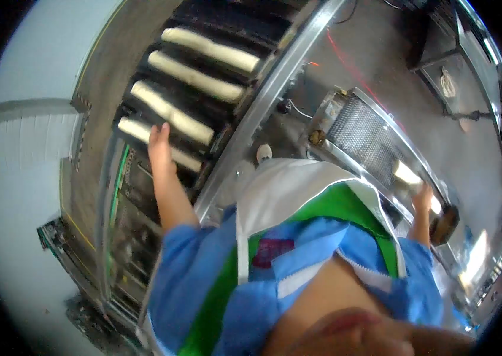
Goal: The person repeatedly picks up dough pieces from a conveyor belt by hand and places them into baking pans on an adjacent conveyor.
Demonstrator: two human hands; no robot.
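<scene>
Four long pale dough rolls lie side by side in dark trough-shaped trays (227, 26) on the left. My left hand (160, 145) rests on or just above the nearest roll (134, 129), its fingers pointing to the neighbouring roll (171, 113) and covering the middle part. On the right, my right hand (423, 199) is at a pale roll (406, 173) on the metal mesh conveyor (364, 133). The fingers of that hand are small and blurred, so its hold on the roll cannot be made out.
A metal rail (263, 107) runs along the trays' near side. Behind the mesh conveyor, a metal rack (461, 65) stands at the upper right. A red cable (352, 68) lies across the floor. One white shoe (264, 153) shows below the apron.
</scene>
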